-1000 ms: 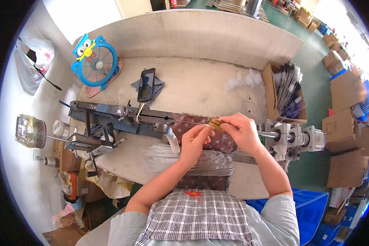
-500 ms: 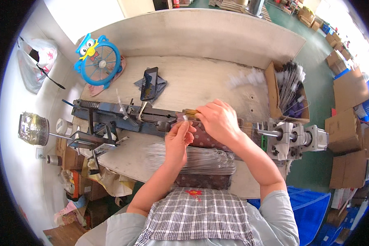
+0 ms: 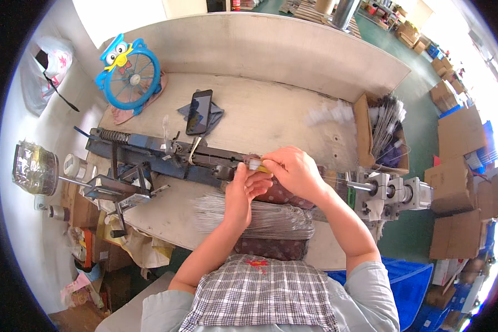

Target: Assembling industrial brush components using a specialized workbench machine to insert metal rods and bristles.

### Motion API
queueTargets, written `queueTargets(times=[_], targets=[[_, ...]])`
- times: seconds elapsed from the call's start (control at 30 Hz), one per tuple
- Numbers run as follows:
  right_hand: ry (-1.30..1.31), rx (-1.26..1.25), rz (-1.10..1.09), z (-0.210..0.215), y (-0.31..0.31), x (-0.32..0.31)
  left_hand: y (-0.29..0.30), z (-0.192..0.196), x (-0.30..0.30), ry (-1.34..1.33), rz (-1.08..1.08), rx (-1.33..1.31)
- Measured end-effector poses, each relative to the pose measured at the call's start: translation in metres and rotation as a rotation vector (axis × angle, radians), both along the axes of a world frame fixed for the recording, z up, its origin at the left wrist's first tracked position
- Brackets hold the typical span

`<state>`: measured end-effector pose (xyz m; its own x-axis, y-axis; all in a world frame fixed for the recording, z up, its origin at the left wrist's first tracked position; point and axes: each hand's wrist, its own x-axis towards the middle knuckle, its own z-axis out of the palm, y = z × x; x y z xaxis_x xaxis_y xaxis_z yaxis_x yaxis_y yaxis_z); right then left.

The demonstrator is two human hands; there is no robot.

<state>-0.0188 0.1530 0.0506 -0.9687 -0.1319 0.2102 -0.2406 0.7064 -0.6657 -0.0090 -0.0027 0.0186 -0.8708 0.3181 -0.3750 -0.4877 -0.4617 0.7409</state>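
Both my hands meet over the middle of a long blue metal machine (image 3: 149, 155) that lies across the workbench. My right hand (image 3: 293, 171) pinches a small yellow and white piece (image 3: 258, 165) at the machine's rail. Just below it, my left hand (image 3: 244, 185) has its fingertips on the same piece. Under my forearms lies a bundle of thin metal wires (image 3: 260, 216) on a dark patterned cloth (image 3: 276, 193).
A black phone (image 3: 198, 112) rests on a grey cloth behind the machine. A blue owl-shaped fan (image 3: 130, 74) stands at the back left. A cardboard box of wire brushes (image 3: 384, 133) sits at right, beside a grey motor unit (image 3: 395, 193). A glass jar (image 3: 33, 169) stands far left.
Both hands have slid left along the machine, carrying the small yellow piece, and my view has shifted slightly.
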Motion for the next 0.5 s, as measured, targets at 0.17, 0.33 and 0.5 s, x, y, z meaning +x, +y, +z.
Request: queueTargets(times=[0.17,0.33,0.5], targets=[[0.306,0.201,-0.078,0.001,-0.024,0.015,0.014,-0.010,0.005,-0.006,0.225,0.168],[0.407,0.245,-0.155,-0.007,-0.024,0.014,0.015,-0.012,0.005,0.028,0.228,0.198],[0.530,0.226,-0.054,-0.006,-0.016,0.018,0.020,-0.018,0.004,0.044,0.290,0.257]])
